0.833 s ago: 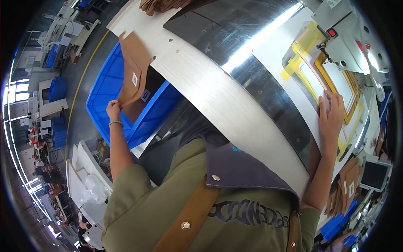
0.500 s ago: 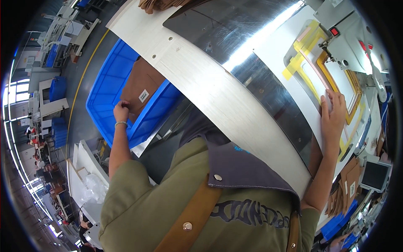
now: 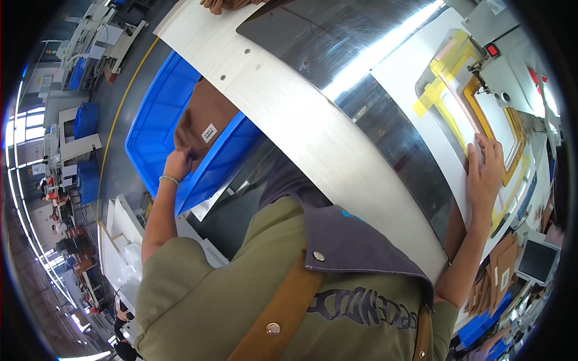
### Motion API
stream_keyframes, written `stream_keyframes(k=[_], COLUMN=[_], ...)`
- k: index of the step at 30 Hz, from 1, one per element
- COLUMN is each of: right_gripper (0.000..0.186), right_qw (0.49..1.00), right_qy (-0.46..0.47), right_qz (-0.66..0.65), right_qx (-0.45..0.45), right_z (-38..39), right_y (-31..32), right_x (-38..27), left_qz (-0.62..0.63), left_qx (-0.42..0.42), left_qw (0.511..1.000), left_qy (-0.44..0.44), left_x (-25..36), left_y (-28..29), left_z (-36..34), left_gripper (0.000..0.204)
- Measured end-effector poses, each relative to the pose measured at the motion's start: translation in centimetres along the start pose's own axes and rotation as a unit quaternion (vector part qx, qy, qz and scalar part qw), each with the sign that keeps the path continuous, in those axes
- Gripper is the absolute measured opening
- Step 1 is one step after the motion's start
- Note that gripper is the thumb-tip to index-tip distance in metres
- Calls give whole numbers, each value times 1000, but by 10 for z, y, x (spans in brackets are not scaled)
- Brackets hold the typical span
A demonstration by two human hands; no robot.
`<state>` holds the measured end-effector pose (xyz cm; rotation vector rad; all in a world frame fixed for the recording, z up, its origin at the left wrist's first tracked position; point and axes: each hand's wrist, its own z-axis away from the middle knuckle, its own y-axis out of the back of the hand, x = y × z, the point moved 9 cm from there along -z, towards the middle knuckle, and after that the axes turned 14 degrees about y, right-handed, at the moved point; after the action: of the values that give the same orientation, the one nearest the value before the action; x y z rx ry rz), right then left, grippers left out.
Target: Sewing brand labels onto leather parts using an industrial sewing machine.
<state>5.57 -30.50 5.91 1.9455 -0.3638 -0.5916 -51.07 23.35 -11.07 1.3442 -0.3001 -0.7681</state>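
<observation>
Brown piece [image 3: 208,114], inside blue bin [image 3: 149,105], left of frame; visible length slants upper-right from left hand [image 3: 179,163], the nearer; fingers curled at lower end, grip unclear. Right hand [image 3: 486,161]: fingers extended on taped template [image 3: 465,106].

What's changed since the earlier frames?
The brown piece held up out of the blue bin has come down; a brown piece now lies inside. The left hand has shifted slightly right, at that piece's near end; whether it grips is unclear. The right hand stayed at the pink strip.
</observation>
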Motion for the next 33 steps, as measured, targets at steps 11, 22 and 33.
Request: stream_keyframes(k=[11,22,33], right_gripper=[29,26,32], right_qw=[1000,997,994], right_qy=[-2,47,63], right_qz=[-13,-13,-85], right_qx=[12,58,8], right_z=[2,-2,14], right_y=[2,-2,12], right_x=[-4,3,10], left_qz=[407,527,311], left_qx=[32,478,119], left_qw=[644,702,730], left_qy=[647,29,-597], left_x=[-226,31,549], left_y=[-174,186,346], left_z=[-4,-109,7], left_gripper=[46,27,48])
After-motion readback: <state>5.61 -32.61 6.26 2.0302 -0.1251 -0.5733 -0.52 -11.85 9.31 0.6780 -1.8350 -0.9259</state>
